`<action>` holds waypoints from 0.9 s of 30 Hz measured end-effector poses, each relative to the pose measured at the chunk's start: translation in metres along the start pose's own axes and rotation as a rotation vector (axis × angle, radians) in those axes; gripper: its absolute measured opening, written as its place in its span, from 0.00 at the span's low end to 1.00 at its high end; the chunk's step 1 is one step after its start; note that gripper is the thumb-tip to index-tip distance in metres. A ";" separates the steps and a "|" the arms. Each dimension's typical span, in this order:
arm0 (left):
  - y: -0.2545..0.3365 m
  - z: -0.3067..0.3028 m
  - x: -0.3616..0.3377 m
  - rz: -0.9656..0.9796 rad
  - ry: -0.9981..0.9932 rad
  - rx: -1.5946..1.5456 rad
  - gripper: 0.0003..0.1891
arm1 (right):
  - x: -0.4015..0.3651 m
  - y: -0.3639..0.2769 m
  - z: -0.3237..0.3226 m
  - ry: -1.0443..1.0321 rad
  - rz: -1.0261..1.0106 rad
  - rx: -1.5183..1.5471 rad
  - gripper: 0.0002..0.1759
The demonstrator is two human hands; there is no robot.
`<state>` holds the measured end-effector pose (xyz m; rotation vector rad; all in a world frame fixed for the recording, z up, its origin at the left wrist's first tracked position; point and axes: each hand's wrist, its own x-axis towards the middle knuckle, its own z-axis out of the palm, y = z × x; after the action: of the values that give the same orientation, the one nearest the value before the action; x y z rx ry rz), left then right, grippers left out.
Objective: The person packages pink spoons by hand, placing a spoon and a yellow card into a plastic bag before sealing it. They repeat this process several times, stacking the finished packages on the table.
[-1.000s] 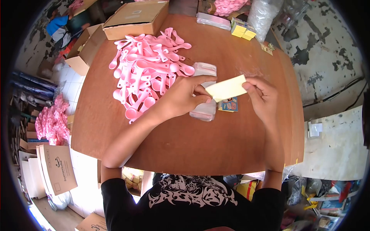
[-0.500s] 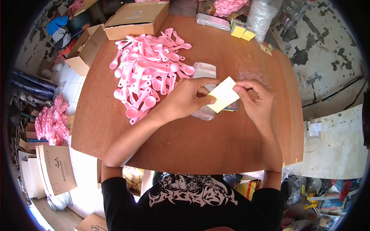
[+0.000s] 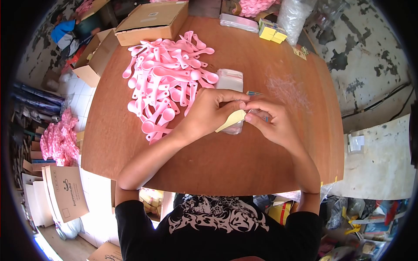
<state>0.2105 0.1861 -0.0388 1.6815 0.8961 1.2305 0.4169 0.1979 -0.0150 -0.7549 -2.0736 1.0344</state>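
Note:
A pale yellow paper card (image 3: 231,120), now bent and seen at a slant, lies between my two hands. My left hand (image 3: 212,109) is closed on it, thumb and fingers pinching near its upper edge. My right hand (image 3: 271,119) pinches at its right corner, fingertips nearly meeting those of the left. Under the hands is a stack of clear plastic bags (image 3: 230,79), its middle hidden. A blue printed card (image 3: 253,92) shows partly behind my right hand. To the left of my left hand spreads a heap of pink plastic spoons (image 3: 167,71).
A closed cardboard box (image 3: 152,24) stands at the table's far left. At the back are yellow card stacks (image 3: 272,31), flat plastic packs (image 3: 239,23) and a clear plastic roll (image 3: 296,19). Thin plastic strands (image 3: 287,89) lie to the right. Another person (image 3: 65,35) is at far left.
The yellow card has turned and bent, moving down and left. My right hand has come in toward my left hand, lowering slightly; the fingertips now almost touch.

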 end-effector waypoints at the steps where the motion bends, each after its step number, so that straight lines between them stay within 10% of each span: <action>1: 0.002 0.001 -0.001 -0.035 -0.003 -0.010 0.12 | -0.002 0.002 0.001 0.001 0.000 0.001 0.10; 6: 0.005 0.010 -0.004 -0.072 -0.012 -0.109 0.09 | -0.008 0.011 0.005 -0.186 0.185 0.070 0.11; 17: 0.017 0.000 -0.002 0.066 -0.101 -0.001 0.16 | -0.002 0.018 0.006 -0.214 -0.147 -0.263 0.07; 23: 0.019 -0.014 -0.004 -0.126 -0.402 0.260 0.14 | 0.053 0.037 -0.001 0.267 0.165 0.234 0.09; 27: 0.017 -0.007 -0.011 -0.084 -0.578 0.219 0.13 | 0.109 0.070 0.043 0.144 -0.194 -0.259 0.15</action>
<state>0.2024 0.1711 -0.0259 2.0006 0.7445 0.5447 0.3320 0.2962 -0.0574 -0.7142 -2.1290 0.5958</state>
